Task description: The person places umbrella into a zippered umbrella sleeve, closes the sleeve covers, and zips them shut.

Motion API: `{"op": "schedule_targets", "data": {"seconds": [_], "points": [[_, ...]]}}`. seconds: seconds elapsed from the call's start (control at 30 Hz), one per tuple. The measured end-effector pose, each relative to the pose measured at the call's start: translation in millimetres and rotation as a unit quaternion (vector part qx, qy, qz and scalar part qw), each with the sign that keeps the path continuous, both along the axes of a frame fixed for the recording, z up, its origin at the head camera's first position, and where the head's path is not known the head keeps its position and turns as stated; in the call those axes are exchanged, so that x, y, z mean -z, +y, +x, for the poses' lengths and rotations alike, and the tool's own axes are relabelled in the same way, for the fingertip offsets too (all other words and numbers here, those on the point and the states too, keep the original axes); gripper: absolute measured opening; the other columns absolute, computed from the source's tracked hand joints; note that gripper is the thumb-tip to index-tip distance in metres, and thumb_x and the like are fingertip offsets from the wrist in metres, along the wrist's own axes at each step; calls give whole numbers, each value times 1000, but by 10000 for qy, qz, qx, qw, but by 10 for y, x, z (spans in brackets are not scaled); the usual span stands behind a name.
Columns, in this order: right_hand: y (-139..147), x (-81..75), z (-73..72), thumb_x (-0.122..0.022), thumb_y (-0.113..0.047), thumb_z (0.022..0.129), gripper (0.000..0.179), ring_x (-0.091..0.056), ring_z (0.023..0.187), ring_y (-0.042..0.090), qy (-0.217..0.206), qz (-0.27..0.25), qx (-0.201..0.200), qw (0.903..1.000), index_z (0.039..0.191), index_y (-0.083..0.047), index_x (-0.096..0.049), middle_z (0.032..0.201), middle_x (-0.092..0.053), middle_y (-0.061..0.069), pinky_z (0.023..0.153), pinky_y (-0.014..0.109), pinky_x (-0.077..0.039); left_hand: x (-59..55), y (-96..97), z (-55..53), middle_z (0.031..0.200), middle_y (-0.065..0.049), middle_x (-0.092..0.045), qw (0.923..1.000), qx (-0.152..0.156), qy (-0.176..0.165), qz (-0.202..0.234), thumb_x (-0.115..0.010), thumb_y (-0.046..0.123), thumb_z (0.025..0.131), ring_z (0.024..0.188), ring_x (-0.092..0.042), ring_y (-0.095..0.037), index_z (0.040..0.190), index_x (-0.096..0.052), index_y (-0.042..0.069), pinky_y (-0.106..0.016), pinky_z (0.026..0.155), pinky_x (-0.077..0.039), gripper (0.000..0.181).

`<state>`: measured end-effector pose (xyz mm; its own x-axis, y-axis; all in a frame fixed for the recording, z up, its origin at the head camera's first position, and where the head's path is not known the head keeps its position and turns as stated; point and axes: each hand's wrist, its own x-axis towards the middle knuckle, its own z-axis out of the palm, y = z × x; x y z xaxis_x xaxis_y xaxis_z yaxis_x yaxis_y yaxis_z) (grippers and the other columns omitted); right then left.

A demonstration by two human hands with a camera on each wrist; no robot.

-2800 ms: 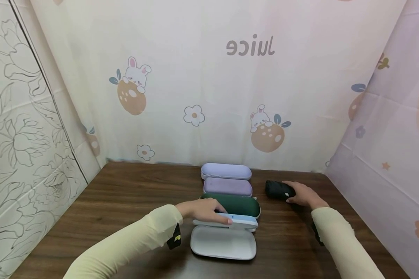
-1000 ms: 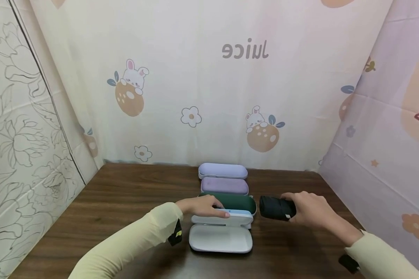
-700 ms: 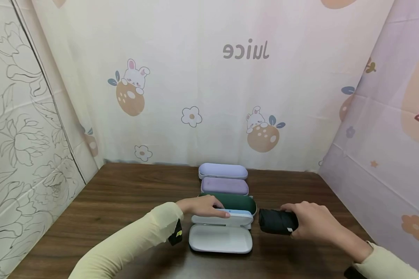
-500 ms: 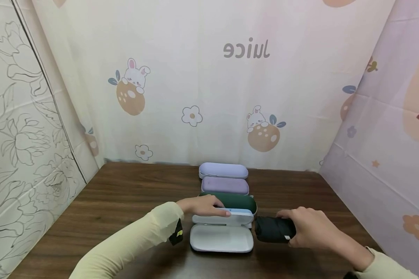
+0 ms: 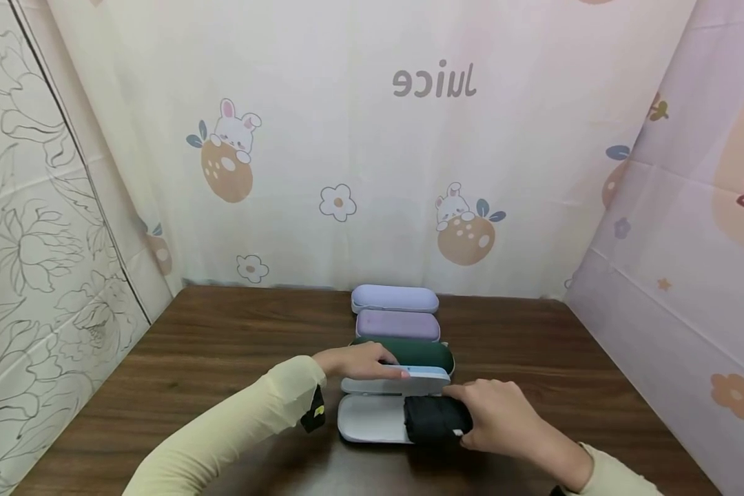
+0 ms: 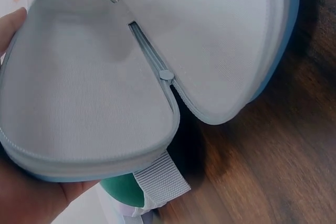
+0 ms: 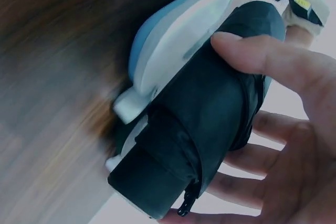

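Observation:
A light-blue zip case with a pale grey lining lies unfolded on the table. My left hand holds its raised lid, thumb along one edge and fingers behind. The zipper pull sits near the hinge. My right hand grips a black folded compact umbrella by its right end, thumb on one side and fingers curled round the other. In the head view the umbrella overlaps the right half of the case's lower shell. The far ends of the left fingers are hidden by the lid.
Behind the blue case, a green case, a purple case and a lavender case stand closed in a row. The wooden table ends at a printed curtain at the back.
My right hand has brought the umbrella from the table's right side leftward and nearer, now over the blue case's lower shell. The left hand has stayed on the lid.

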<state>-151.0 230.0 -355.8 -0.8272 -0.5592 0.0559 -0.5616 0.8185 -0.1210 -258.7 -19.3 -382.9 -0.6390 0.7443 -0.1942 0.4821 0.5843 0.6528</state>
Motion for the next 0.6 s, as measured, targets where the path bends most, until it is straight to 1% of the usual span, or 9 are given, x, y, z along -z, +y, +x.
{"op": "schedule_targets", "data": {"seconds": [0.1,0.23,0.37,0.5,0.6], "points": [[-104,46,0,-86,-25,62,53,-56,67,9,16,65,-177,9998,110,-15,-67,85,-65,-7,47,30,-38,1,22,0,89,9,-65,10000,21,-31,45,-53,50,92,80,-56,-3,108,-70,12,-24,73,-46,44],[-206,121,-8,-87,-25,62,52,-58,70,11,197,93,-360,9991,109,-15,-66,86,-65,-6,46,29,-37,1,48,7,87,8,-65,9999,16,-86,106,-52,51,93,78,-55,-4,103,-71,13,-24,72,-46,44],[-301,188,-32,-88,-27,62,53,-59,72,13,361,144,-338,9987,109,-14,-66,86,-66,-5,47,31,-39,5,68,12,87,9,-65,9997,0,-163,161,-52,51,93,78,-55,-4,101,-72,15,-25,72,-46,42],[-394,235,-68,-88,-29,63,52,-61,75,17,371,212,-337,9985,109,-15,-66,89,-67,-3,48,35,-43,8,89,9,93,11,-66,9997,99,-113,170,-50,50,94,84,-57,-2,104,-73,15,-24,76,-46,42],[-447,269,-94,-87,-29,64,50,-62,76,18,410,228,-345,9983,106,-15,-66,89,-67,-3,49,38,-44,8,111,4,94,13,-65,9997,203,-10,145,-48,49,95,85,-57,-1,105,-73,17,-23,77,-45,42]]}}
